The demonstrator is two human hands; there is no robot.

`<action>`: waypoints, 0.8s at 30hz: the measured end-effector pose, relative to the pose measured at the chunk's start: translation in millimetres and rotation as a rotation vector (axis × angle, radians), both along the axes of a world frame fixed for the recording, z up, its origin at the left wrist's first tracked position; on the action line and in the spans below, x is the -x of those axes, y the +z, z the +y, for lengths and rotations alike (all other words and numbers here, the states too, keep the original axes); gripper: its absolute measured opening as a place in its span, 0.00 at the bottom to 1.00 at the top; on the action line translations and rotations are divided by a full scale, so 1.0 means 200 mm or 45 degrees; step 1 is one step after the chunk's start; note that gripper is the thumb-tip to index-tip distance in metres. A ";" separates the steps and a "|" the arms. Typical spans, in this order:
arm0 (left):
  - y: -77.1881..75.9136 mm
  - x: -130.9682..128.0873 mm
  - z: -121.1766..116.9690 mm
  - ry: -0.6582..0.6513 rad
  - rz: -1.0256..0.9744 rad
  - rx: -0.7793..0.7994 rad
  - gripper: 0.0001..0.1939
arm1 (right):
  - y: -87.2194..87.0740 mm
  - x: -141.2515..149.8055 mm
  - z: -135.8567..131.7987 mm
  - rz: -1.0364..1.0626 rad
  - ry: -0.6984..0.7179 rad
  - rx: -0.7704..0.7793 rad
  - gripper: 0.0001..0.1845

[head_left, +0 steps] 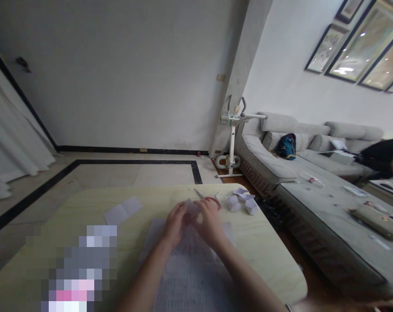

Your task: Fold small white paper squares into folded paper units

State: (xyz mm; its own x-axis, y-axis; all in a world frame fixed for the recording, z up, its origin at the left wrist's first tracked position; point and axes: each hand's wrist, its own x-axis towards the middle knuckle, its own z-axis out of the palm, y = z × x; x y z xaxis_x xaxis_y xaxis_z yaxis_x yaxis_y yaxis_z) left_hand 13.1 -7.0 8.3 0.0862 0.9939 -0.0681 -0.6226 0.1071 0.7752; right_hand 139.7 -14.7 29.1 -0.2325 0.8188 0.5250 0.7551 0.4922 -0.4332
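Note:
Between my two hands is a small piece of white paper (192, 208), partly hidden by the fingers. My left hand (177, 222) grips it from the left, and my right hand (210, 220) closes on it from the right. Both are above the top of a large printed sheet (190, 277) lying on the table. Just beyond my right hand lie scissors with red handles (215, 200), their blades pointing away to the left. Several folded white paper pieces (243, 200) sit in a group to the right of the scissors.
The pale wooden table (267, 260) has rounded corners. A creased paper sheet (123, 210) lies at its far left, and a pixelated patch covers the near left. Beyond stand a grey sofa (313, 203) and a white exercise machine (232, 143). A person in dark clothing (383, 154) is at far right.

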 end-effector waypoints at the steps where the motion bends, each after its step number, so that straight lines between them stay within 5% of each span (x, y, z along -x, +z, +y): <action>1: 0.00 0.00 0.00 -0.007 0.034 -0.004 0.18 | 0.00 0.00 0.00 -0.021 -0.013 0.015 0.21; 7: -0.01 0.00 -0.01 0.049 0.308 -0.037 0.19 | 0.01 -0.06 0.00 -0.110 -0.016 0.000 0.23; 11: 0.02 0.01 -0.01 0.136 0.461 -0.047 0.18 | 0.02 -0.24 -0.04 -0.157 -0.062 -0.052 0.24; 19: 0.09 0.02 -0.03 0.208 0.606 -0.217 0.14 | 0.03 -0.79 -0.10 -0.345 -0.531 -0.112 0.17; 24: 0.08 0.01 -0.03 0.189 0.586 -0.233 0.13 | -0.04 -0.90 -0.09 -0.462 -0.666 -0.045 0.15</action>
State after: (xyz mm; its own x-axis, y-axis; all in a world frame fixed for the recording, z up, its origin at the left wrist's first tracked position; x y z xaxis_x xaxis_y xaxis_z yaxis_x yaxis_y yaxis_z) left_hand 11.2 -14.0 23.5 -0.0545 0.9924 0.1102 -0.2105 -0.1193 0.9703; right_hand 319.4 -32.9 21.5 0.0253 0.8557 0.5169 0.9951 0.0281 -0.0951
